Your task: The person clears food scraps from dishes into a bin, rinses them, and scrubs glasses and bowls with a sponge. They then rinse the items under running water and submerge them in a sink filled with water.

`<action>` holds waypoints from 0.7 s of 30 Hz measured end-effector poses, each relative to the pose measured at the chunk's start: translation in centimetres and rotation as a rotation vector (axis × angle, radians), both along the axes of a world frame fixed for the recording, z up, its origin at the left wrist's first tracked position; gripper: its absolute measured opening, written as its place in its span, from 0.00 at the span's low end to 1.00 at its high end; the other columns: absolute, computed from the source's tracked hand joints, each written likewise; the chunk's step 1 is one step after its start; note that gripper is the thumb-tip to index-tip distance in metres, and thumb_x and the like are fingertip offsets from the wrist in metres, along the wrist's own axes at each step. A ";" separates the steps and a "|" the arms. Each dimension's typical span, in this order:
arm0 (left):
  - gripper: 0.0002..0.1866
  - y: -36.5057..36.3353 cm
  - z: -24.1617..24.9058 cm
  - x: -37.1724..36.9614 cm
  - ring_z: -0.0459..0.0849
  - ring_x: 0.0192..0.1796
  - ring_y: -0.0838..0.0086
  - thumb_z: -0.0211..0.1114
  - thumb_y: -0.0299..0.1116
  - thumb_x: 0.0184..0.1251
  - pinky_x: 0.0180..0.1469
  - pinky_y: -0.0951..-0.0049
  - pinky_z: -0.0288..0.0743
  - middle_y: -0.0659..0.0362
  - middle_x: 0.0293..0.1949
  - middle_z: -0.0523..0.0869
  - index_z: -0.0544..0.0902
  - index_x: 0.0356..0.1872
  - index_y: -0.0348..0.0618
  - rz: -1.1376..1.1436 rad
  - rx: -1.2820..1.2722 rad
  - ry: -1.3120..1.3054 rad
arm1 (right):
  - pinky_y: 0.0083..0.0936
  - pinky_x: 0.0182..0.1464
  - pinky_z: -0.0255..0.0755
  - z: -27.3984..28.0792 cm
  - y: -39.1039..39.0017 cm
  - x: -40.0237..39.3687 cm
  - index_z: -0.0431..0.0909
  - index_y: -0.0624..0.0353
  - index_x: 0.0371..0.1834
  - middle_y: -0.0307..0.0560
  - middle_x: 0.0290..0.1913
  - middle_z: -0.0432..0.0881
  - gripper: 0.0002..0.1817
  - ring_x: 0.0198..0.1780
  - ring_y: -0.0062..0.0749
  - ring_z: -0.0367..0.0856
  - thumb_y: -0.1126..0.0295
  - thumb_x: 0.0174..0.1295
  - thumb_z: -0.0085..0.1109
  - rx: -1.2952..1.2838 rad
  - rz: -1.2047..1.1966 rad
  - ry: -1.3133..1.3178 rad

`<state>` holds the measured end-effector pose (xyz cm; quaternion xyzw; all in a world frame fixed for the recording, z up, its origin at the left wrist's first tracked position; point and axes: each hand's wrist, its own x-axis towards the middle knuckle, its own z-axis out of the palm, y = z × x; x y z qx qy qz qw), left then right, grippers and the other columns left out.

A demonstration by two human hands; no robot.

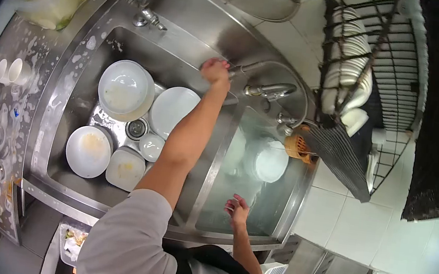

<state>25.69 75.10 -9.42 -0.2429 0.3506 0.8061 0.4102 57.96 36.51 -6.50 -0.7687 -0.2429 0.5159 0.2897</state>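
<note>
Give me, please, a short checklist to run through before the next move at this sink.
1. Left hand closed on the spray hose: ok.
2. Right hand open and holding nothing, over the right basin: ok.
3. Soiled plates lie in the left basin, under the hose arm: ok.
4. Drain uncovered between the dishes: ok.
5. Water coming out of the hose: cannot tell.
6. Right basin filled, with plates under water: ok.
</note>
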 end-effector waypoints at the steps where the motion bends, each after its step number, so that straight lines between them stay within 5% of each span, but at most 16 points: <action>1: 0.09 -0.3 0.5 -0.2 0.80 0.27 0.69 0.50 0.19 0.68 0.29 0.71 0.78 0.53 0.31 0.83 0.77 0.43 0.32 0.020 -0.011 -0.041 | 0.26 0.34 0.79 -0.1 -0.3 -0.3 0.73 0.60 0.59 0.45 0.35 0.82 0.18 0.33 0.30 0.82 0.74 0.65 0.54 -0.020 -0.005 0.003; 4: 0.06 -1.7 3.1 -0.8 0.80 0.27 0.70 0.55 0.26 0.73 0.28 0.71 0.77 0.55 0.32 0.82 0.78 0.44 0.34 0.045 -0.044 -0.140 | 0.29 0.38 0.80 1.3 -1.9 -0.9 0.73 0.59 0.59 0.44 0.38 0.82 0.19 0.38 0.31 0.82 0.72 0.65 0.56 -0.038 0.007 0.054; 10: 0.14 0.7 -1.6 -0.7 0.79 0.26 0.67 0.54 0.36 0.76 0.31 0.70 0.78 0.49 0.29 0.83 0.77 0.40 0.33 0.137 0.033 -0.311 | 0.30 0.39 0.81 2.8 -2.9 2.2 0.73 0.59 0.60 0.45 0.42 0.82 0.20 0.42 0.32 0.82 0.70 0.65 0.57 -0.080 0.031 0.109; 13: 0.14 -1.9 1.1 -0.7 0.79 0.28 0.65 0.53 0.37 0.75 0.33 0.69 0.76 0.49 0.29 0.83 0.78 0.39 0.35 0.280 0.108 -0.451 | 0.29 0.38 0.81 1.6 -2.2 4.0 0.74 0.58 0.57 0.45 0.42 0.81 0.17 0.41 0.32 0.81 0.68 0.65 0.57 -0.090 0.045 0.103; 16: 0.13 -1.6 2.0 1.1 0.79 0.33 0.64 0.55 0.37 0.70 0.39 0.64 0.75 0.50 0.31 0.82 0.78 0.39 0.35 0.396 -0.109 -0.093 | 0.29 0.37 0.81 0.0 -1.7 5.9 0.75 0.56 0.51 0.44 0.40 0.80 0.13 0.38 0.30 0.81 0.67 0.66 0.57 -0.148 0.055 0.095; 19: 0.13 -0.5 -1.0 2.8 0.80 0.39 0.60 0.59 0.37 0.63 0.44 0.57 0.73 0.50 0.35 0.82 0.78 0.41 0.37 0.317 -0.473 0.703 | 0.29 0.35 0.81 -1.8 -0.8 7.2 0.75 0.55 0.46 0.42 0.37 0.79 0.09 0.35 0.29 0.80 0.66 0.67 0.57 -0.184 0.098 0.132; 21: 0.14 -0.8 -2.0 3.0 0.79 0.43 0.55 0.61 0.38 0.62 0.48 0.54 0.71 0.51 0.38 0.82 0.78 0.42 0.39 0.164 -0.551 0.935 | 0.29 0.34 0.80 -2.2 -0.4 7.9 0.75 0.55 0.44 0.41 0.35 0.78 0.08 0.34 0.29 0.80 0.65 0.67 0.57 -0.173 0.116 0.172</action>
